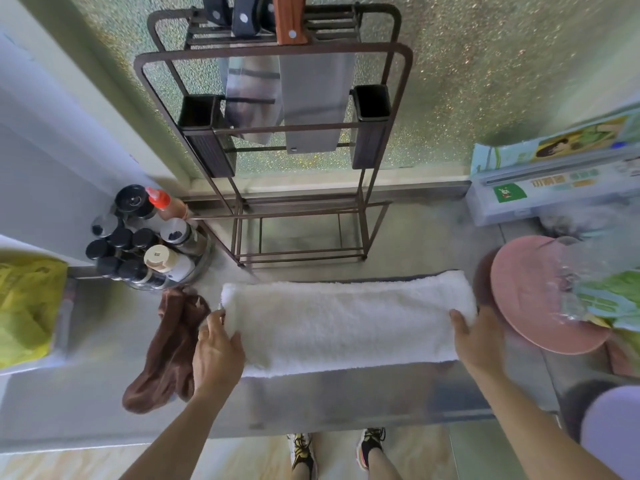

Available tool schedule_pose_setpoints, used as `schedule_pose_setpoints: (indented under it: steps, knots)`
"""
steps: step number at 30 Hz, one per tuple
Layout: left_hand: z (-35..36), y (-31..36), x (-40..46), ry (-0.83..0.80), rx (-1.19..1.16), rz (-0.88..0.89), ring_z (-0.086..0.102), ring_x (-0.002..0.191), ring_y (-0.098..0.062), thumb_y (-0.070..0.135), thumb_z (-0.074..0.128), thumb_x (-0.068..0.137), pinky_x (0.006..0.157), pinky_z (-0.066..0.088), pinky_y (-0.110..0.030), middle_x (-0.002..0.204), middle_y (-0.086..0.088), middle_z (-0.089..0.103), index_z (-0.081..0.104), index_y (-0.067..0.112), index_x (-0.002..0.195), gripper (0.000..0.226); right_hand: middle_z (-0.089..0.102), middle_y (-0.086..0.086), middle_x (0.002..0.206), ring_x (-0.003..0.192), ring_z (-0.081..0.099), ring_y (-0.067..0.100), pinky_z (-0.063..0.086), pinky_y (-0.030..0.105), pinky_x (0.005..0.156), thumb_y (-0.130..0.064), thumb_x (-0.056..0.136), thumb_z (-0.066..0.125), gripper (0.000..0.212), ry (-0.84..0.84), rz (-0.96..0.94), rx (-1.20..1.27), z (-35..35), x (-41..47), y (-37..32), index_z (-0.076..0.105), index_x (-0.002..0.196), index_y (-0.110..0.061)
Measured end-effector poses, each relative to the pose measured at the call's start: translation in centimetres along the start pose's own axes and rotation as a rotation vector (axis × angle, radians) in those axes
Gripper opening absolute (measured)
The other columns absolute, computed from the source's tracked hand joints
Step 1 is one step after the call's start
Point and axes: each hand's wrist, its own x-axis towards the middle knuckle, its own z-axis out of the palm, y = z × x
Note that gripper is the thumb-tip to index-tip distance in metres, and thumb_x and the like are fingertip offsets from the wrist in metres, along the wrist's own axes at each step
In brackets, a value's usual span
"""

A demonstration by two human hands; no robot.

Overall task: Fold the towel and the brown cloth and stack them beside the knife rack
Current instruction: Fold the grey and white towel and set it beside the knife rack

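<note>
On a shiny stainless steel counter (pixel 346 400) set against a frosted, speckled glass window (pixel 467 81), the head view shows a long white terry towel (pixel 346 323) lying flat, folded into a strip running left to right. It sits right in front of the dark brown metal knife rack (pixel 273 140), near its feet but not touching as far as I can see. The left hand (pixel 216 355) pinches the towel's left end, thumb over the top, fingers curled around the edge. The right hand (pixel 479 341) grips the right end the same way, thumb on top, so both are closed on the towel.

The crumpled brown cloth (pixel 166 351) lies in a heap just left of the towel, partly behind the left hand and hanging over the counter's front edge. Further back on the left there's a round caddy of spice jars and sauce bottles (pixel 145 237), mostly black-lidded, too crowded to count properly. A yellow plastic bag (pixel 24 306) sits at the far left. On the right, a pink round plate (pixel 530 296) nearly touches the towel's end, with clear wrap and something green on it. Behind that, a box of cling film (pixel 554 195).

Count: two cloths, two hands, one plate, and three knife handles I can see in the rack, one wooden (pixel 289 19). Two sneakers (pixel 370 445) on the tiled floor below.
</note>
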Motion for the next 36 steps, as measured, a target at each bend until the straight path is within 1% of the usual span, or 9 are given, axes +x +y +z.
schedule_pose_setpoints:
  steps: [7, 9, 12, 18, 22, 25, 28, 32, 36]
  knots:
    - [2.8, -1.6, -5.5, -0.044, -0.031, -0.006, 0.060, 0.085, -0.045, 0.003, 0.058, 0.088, 0.066, 0.052, -0.049, 0.099, -0.023, 0.060, 0.043, 0.005, 0.114, 0.031, 0.065, 0.018, 0.107, 0.101, 0.062, 0.044, 0.045, 0.046, 0.079, -0.044, 0.094, 0.059, 0.048, -0.029, 0.166, 0.075, -1.9, -2.7, 4.8, 0.048, 0.122, -0.006]
    - [3.0, -1.5, -6.0, -0.023, -0.113, -0.128, 0.056, 0.081, -0.038, 0.016, 0.057, 0.093, 0.066, 0.047, -0.045, 0.094, -0.017, 0.057, 0.045, 0.006, 0.108, 0.021, 0.060, 0.010, 0.101, 0.099, 0.060, 0.041, 0.045, 0.046, 0.081, -0.043, 0.094, 0.060, 0.044, -0.033, 0.184, 0.151, -2.2, -3.1, 5.2, 0.047, 0.120, -0.010]
    - [2.7, -1.5, -5.9, 0.023, -0.162, -0.228, 0.054, 0.081, -0.036, 0.041, 0.049, 0.099, 0.069, 0.042, -0.042, 0.088, -0.014, 0.059, 0.055, 0.006, 0.095, 0.035, 0.059, 0.009, 0.095, 0.093, 0.058, 0.036, 0.042, 0.041, 0.078, -0.039, 0.097, 0.057, 0.034, -0.064, 0.142, 0.194, -2.4, -3.3, 5.5, 0.050, 0.113, -0.010]
    - [2.3, -3.2, -5.4, 0.027, -0.149, -0.226, 0.053, 0.064, -0.033, 0.024, 0.052, 0.097, 0.067, 0.052, -0.047, 0.065, -0.012, 0.054, 0.050, 0.005, 0.063, 0.039, 0.064, 0.013, 0.091, 0.087, 0.057, 0.034, 0.041, 0.040, 0.076, -0.045, 0.095, 0.057, 0.040, -0.077, 0.192, 0.215, -2.6, -2.6, 6.0, 0.059, 0.101, -0.006]
    - [2.4, -2.8, -6.2, 0.145, -0.016, -0.129, 0.051, 0.093, -0.039, 0.028, 0.062, 0.092, 0.086, 0.048, -0.055, 0.103, -0.019, 0.052, 0.054, 0.005, 0.099, 0.026, 0.065, 0.007, 0.104, 0.094, 0.059, 0.029, 0.045, 0.037, 0.080, -0.039, 0.084, 0.075, 0.046, -0.097, 0.283, 0.337, -2.7, -1.9, 5.3, 0.061, 0.115, -0.008]
    - [3.3, -0.2, -6.8, 0.292, 0.243, 0.362, 0.051, 0.123, -0.039, 0.027, 0.061, 0.094, 0.096, 0.049, -0.053, 0.136, -0.018, 0.053, 0.057, 0.014, 0.129, 0.038, 0.066, 0.006, 0.112, 0.100, 0.062, 0.028, 0.049, 0.038, 0.083, -0.032, 0.080, 0.080, 0.052, -0.105, 0.339, 0.457, -2.8, -1.7, 4.5, 0.063, 0.123, -0.009]
    - [6.5, 1.7, -6.9, 0.077, 0.345, 0.769, 0.021, 0.153, -0.031, 0.035, 0.048, 0.102, 0.119, 0.030, -0.054, 0.165, -0.011, 0.026, 0.036, 0.031, 0.153, 0.052, 0.071, 0.008, 0.106, 0.100, 0.066, 0.029, 0.053, 0.041, 0.088, -0.028, 0.080, 0.080, 0.037, -0.114, 0.313, 0.558, -3.1, -2.9, 2.6, 0.069, 0.111, -0.010]
    - [9.7, 2.7, -6.8, -0.088, 0.392, 0.744, 0.007, 0.155, -0.033, 0.046, 0.035, 0.103, 0.120, 0.026, -0.058, 0.169, -0.007, 0.008, 0.018, 0.039, 0.157, 0.057, 0.070, 0.012, 0.091, 0.083, 0.063, 0.028, 0.047, 0.033, 0.070, -0.021, 0.083, 0.077, 0.021, -0.164, 0.200, 0.629, -3.5, -7.0, -2.7, 0.066, 0.093, -0.007]
    - [8.4, 3.7, -7.2, -0.097, 0.194, 0.625, 0.003, 0.156, -0.024, 0.044, 0.033, 0.104, 0.124, 0.013, -0.044, 0.170, -0.003, 0.006, 0.018, 0.037, 0.157, 0.056, 0.068, -0.002, 0.091, 0.075, 0.064, 0.010, 0.046, 0.012, 0.055, -0.016, 0.083, 0.077, 0.033, -0.222, 0.024, 0.623, -1.7, -13.0, -8.9, 0.060, 0.111, -0.016]
